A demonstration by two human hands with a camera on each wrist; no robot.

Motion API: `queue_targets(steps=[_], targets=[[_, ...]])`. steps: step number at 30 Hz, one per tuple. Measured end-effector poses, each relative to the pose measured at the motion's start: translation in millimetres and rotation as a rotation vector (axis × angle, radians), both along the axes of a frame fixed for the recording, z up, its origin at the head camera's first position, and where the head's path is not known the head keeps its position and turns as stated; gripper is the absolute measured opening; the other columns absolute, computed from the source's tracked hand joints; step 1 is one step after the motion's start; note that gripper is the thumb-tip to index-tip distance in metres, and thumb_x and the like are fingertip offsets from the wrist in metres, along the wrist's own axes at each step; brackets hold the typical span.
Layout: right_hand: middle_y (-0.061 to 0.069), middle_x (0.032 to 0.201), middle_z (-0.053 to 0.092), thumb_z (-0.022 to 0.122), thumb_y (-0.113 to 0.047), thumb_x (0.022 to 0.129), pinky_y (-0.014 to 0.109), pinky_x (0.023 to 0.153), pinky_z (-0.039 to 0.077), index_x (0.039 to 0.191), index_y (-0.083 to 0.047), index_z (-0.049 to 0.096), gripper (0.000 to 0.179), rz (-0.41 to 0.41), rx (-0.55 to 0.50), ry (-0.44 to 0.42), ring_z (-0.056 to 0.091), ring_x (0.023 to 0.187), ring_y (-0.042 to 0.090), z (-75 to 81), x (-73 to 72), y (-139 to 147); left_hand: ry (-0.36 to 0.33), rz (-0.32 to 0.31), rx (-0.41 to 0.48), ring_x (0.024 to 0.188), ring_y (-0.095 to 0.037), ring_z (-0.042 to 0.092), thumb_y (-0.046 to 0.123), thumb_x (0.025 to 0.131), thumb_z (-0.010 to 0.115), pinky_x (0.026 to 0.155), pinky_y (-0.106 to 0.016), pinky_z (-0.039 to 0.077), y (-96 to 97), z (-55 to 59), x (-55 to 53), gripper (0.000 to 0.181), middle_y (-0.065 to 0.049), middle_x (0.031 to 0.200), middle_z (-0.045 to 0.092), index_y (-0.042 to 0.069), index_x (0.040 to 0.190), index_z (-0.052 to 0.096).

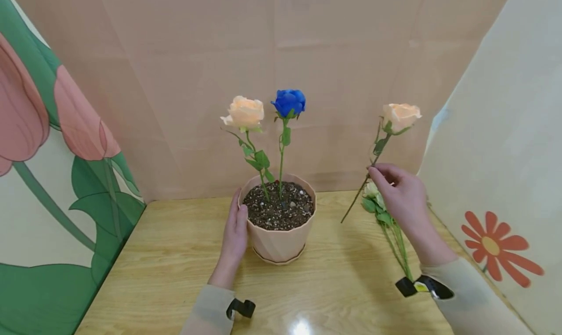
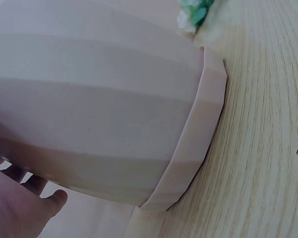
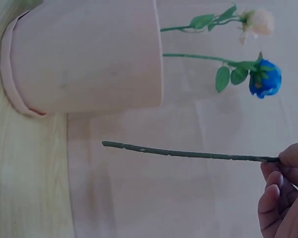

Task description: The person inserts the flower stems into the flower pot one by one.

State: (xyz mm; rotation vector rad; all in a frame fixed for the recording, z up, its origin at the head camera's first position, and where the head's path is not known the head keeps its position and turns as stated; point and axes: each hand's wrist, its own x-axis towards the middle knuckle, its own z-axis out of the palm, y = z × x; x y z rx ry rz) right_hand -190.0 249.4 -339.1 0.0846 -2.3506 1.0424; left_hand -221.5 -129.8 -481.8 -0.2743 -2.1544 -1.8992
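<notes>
A pale pink flower pot filled with dark soil stands on its saucer. In the soil are a peach rose and, to its right, a blue rose. My left hand rests along the pot's left side, fingers fairly straight against the wall. To the right of the pot, my right hand pinches the stem of another peach rose between thumb and fingers. Its bloom is up, and the bare stem end slants down to the left, apart from the pot.
Beneath my right forearm, pale flowers with green stems lie on the wooden table. A pink cloth backdrop hangs behind. Panels printed with tulips and a red flower flank the table.
</notes>
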Motion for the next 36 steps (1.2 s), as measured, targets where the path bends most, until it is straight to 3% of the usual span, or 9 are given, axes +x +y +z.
queue_targets(steps=[11,21,27,36], targets=[[0.002,0.093,0.075,0.067,-0.041,0.112,0.021,0.052,0.042,0.122,-0.010,0.084,0.037,0.096,-0.033,0.096,0.058,0.071,0.015,36.4,-7.2,-34.2,-0.004,0.028,-0.004,0.165,-0.039,0.023,0.041,0.121,0.034,0.133,-0.063,0.018,2.6,3.4,2.2,0.058,-0.010,0.182,0.021,0.030,0.178,0.024],[0.009,0.094,0.079,0.069,-0.030,0.111,0.018,0.061,0.046,0.117,-0.009,0.086,0.028,0.167,-0.037,0.203,0.062,0.075,0.014,57.2,-13.5,-67.8,0.009,0.034,-0.014,0.165,-0.041,0.023,0.037,0.121,0.034,0.132,-0.065,0.018,2.1,1.2,0.6,0.058,-0.013,0.182,0.022,0.027,0.178,0.025],[0.010,0.097,0.080,0.071,-0.026,0.110,0.018,0.065,0.049,0.115,-0.007,0.085,0.025,0.210,-0.032,0.253,0.066,0.077,0.018,57.6,-27.8,-87.9,0.020,0.041,-0.017,0.165,-0.041,0.024,0.035,0.122,0.034,0.133,-0.064,0.018,1.1,0.4,-1.0,0.058,-0.013,0.182,0.023,0.025,0.178,0.026],[0.008,0.104,0.083,0.077,-0.017,0.107,0.014,0.063,0.049,0.116,-0.005,0.085,0.017,0.259,0.038,0.282,0.071,0.074,0.019,37.8,-45.7,-111.7,0.006,0.030,-0.004,0.165,-0.038,0.023,0.038,0.121,0.034,0.133,-0.061,0.018,1.4,1.1,-0.4,0.058,-0.010,0.182,0.023,0.027,0.178,0.025]])
